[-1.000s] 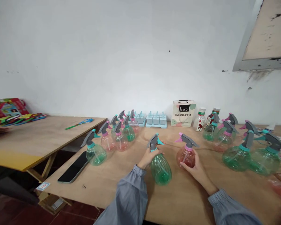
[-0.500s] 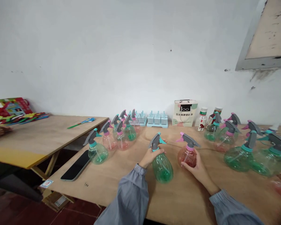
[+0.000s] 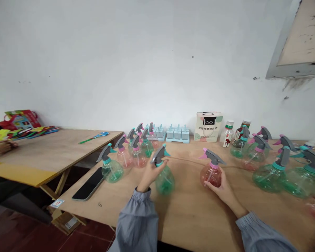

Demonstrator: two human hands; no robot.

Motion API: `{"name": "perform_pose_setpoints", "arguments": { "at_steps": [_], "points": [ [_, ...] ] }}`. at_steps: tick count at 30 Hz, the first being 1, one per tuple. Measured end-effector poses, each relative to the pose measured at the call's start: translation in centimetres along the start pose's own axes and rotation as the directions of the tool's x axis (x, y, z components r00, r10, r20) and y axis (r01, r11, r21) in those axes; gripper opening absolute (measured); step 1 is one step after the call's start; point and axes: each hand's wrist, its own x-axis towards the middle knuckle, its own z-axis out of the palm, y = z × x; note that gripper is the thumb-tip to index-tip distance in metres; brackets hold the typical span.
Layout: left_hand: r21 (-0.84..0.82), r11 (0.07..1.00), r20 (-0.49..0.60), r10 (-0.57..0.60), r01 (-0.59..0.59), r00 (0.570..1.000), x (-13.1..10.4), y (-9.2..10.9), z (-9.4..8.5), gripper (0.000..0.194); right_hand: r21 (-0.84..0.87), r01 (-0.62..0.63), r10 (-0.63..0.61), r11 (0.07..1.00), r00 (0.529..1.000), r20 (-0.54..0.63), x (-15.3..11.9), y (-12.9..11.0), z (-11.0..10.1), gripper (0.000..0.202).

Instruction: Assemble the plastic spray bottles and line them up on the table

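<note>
My left hand (image 3: pixel 150 172) is closed around the neck of a green spray bottle (image 3: pixel 165 182) with a grey and turquoise head; the bottle is a little blurred. My right hand (image 3: pixel 223 187) grips the round body of a pink spray bottle (image 3: pixel 210 174), which stands upright with its pink nozzle pointing left. Left of my left hand is a cluster of green and pink spray bottles, the nearest a green spray bottle (image 3: pixel 112 170). More spray bottles stand at the right, among them a large green spray bottle (image 3: pixel 269 176).
A phone (image 3: pixel 88 184) lies at the table's left edge. Along the wall are light blue popsicle molds (image 3: pixel 177 134), a paper bag (image 3: pixel 208 127) and a labelled bottle (image 3: pixel 228 134). On the left table (image 3: pixel 55 150) lie scissors (image 3: pixel 101 135), near another person's hand (image 3: pixel 1 148).
My left hand has moved left with the green spray bottle, toward the left cluster. My right hand stays on the pink spray bottle. The view has shifted slightly.
</note>
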Motion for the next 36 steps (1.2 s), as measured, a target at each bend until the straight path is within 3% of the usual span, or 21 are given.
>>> {"name": "perform_pose_setpoints", "arguments": {
  "at_steps": [3,7,11,17,21,24,27,31,33,36],
  "points": [
    [0.126,0.992,-0.139,0.044,-0.027,0.989,0.3,-1.0,-4.0,0.032,-0.012,0.021,-0.021,1.0,1.0,-0.005,0.1,0.0,-0.1,0.095],
    [0.309,0.951,-0.34,0.113,-0.003,0.934,0.3,-2.8,-9.0,0.034,-0.046,0.03,-0.031,0.999,0.999,-0.027,0.1,0.2,-0.1,0.096],
    [0.437,0.897,-0.424,0.133,0.074,0.896,0.2,-4.7,-11.3,0.036,-0.041,0.04,-0.041,0.998,0.999,-0.02,0.1,0.3,-0.1,0.094],
    [0.47,0.866,-0.516,0.112,0.171,0.85,0.6,-7.2,-11.5,0.037,-0.025,0.031,-0.031,0.999,1.0,-0.001,0.1,0.6,-0.1,0.096],
    [0.463,0.872,-0.544,0.137,0.16,0.828,1.0,-8.1,-11.2,0.041,-0.026,0.042,-0.043,0.999,0.999,-0.009,0.1,0.6,-0.1,0.095],
    [0.433,0.892,-0.595,0.174,0.131,0.785,1.2,-8.3,-10.7,0.044,-0.031,0.028,-0.029,0.999,0.999,-0.016,0.1,0.3,-0.1,0.095],
    [0.348,0.926,-0.674,0.139,0.145,0.725,1.3,-8.1,-10.0,0.053,-0.032,0.022,-0.022,0.999,1.0,-0.004,0.1,-0.1,-0.1,0.096],
    [0.334,0.932,-0.709,0.151,0.14,0.689,1.2,-7.5,-9.4,0.063,-0.033,0.025,-0.025,0.999,1.0,-0.009,0.1,-0.3,-0.1,0.094],
    [0.392,0.909,-0.745,0.223,0.142,0.629,0.9,-7.1,-9.4,0.069,-0.028,0.025,-0.025,0.999,1.0,-0.012,0.1,-0.2,-0.1,0.094],
    [0.535,0.839,-0.769,0.436,0.096,0.468,0.1,-6.2,-9.0,0.067,-0.013,0.015,-0.015,1.0,1.0,-0.016,0.1,0.1,0.0,0.096]
  ]
}}
